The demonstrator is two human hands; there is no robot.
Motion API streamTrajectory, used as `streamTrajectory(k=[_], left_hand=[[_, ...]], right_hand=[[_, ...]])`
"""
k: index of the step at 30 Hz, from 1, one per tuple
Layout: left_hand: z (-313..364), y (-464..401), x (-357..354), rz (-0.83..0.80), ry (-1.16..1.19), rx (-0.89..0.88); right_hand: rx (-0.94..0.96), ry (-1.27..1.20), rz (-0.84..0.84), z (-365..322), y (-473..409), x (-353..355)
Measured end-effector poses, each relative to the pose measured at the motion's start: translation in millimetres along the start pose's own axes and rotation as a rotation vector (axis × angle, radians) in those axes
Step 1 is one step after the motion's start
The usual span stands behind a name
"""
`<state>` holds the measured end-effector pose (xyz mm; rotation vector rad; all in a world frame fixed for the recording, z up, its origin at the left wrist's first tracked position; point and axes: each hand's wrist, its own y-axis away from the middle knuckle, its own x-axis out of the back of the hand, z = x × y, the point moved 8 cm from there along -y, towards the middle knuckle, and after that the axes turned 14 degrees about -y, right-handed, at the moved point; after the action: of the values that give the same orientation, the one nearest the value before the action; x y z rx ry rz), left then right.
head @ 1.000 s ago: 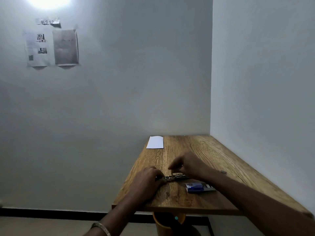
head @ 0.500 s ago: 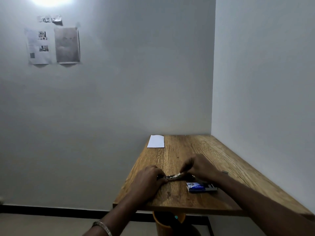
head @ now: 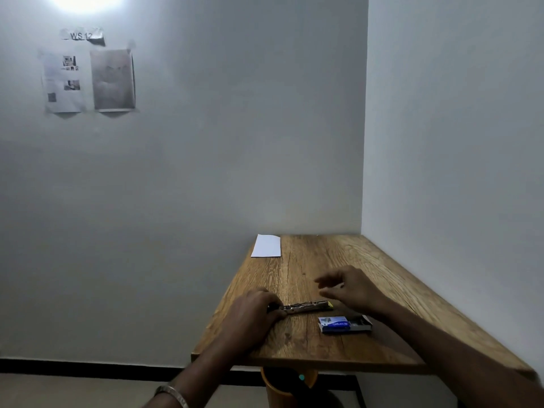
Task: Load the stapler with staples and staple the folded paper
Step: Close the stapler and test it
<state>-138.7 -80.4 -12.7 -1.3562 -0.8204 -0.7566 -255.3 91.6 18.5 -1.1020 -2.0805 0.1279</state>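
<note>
The stapler [head: 306,307] lies flat on the wooden table [head: 323,346], a long metal bar with a yellow tip at its right end. My left hand [head: 254,312] grips its left end, fingers curled over it. My right hand [head: 350,288] hovers just above and behind the stapler's right end, fingers loose and blurred, holding nothing. A small blue staple box [head: 344,324] lies partly slid open in front of the stapler. The folded white paper [head: 266,246] lies at the table's far left corner.
The table sits in a corner, with a white wall along its right side and another behind it. Its left and near edges are open. An orange bin [head: 290,387] stands under the near edge. Printed sheets [head: 88,81] hang on the far wall.
My right hand has let go of the stapler's right end and lifted up and back. The stapler now lies flat and uncovered. My left hand has stayed on its left end.
</note>
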Motion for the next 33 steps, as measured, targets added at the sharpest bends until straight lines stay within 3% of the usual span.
streamTrajectory(k=[5, 15, 23, 28, 33], left_hand=[[-3, 2, 1, -0.027, 0.032, 0.04], [-31, 5, 8, -0.227, 0.122, 0.132], [-17, -10, 40, 0.076, 0.47, 0.252], [9, -15, 27, 0.065, 0.694, 0.321], [23, -17, 2, 0.059, 0.634, 0.35]], right_hand=[[-0.14, 0.139, -0.239, 19, 10, -12], [-0.073, 0.206, -0.192, 10, 12, -14], [-0.084, 0.139, -0.167, 6, 12, -14], [-0.088, 0.079, -0.178, -1, 14, -21], [-0.091, 0.055, -0.198, -8, 17, -26]])
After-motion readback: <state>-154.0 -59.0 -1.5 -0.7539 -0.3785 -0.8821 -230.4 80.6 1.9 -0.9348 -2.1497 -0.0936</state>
